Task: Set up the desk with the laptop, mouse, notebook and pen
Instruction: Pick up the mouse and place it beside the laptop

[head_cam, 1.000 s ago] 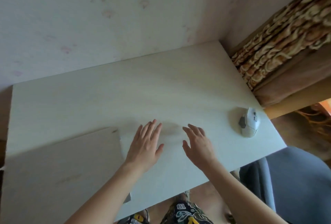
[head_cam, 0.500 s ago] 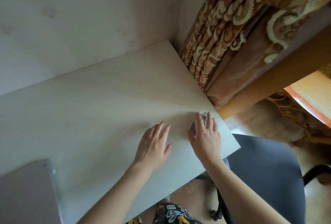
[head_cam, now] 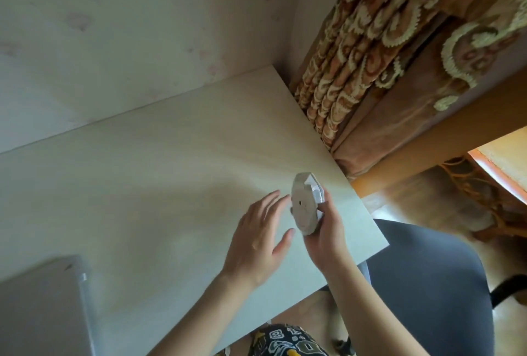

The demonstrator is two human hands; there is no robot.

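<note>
My right hand (head_cam: 326,230) grips the white mouse (head_cam: 305,204) and holds it above the pale desk (head_cam: 148,179), turned so its flat underside faces me. My left hand (head_cam: 258,237) hovers just left of the mouse with fingers spread and straight, its fingertips close to the mouse's edge. The closed grey laptop (head_cam: 40,310) lies at the desk's near left corner, partly cut off by the frame. No notebook or pen is in view.
A patterned brown curtain (head_cam: 370,50) hangs right of the desk by the wall corner. A dark grey office chair (head_cam: 427,278) stands at the lower right, beside the desk's right edge. An orange wooden ledge (head_cam: 427,139) runs behind it.
My right hand reached to the mouse at the desk's right edge, picked it up and turned it underside up. My left hand moved beside it. The view swung to the right.
</note>
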